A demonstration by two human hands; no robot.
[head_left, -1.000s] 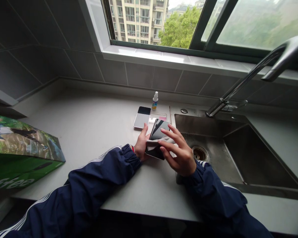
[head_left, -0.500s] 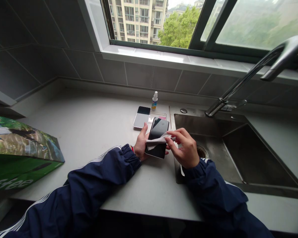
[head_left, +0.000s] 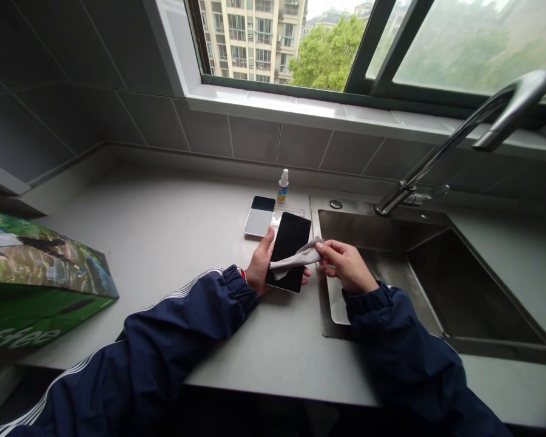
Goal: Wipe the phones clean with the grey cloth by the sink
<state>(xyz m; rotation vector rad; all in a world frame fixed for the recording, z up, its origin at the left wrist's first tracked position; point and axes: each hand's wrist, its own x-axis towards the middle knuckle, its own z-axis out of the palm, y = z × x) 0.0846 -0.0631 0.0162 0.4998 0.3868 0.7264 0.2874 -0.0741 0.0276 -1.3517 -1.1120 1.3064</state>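
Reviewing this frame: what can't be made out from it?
In the head view:
Part of the held smartphone: under the grey cloth.
Left hand, several fingers: behind the smartphone.
Clear case: partly behind the smartphone.
Spray bottle, label text: too small.
Green box, left end: cut off by the frame edge.

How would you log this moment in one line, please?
left hand: holds phone; right hand: pinches cloth; cloth: across phone; bottle: upright on counter
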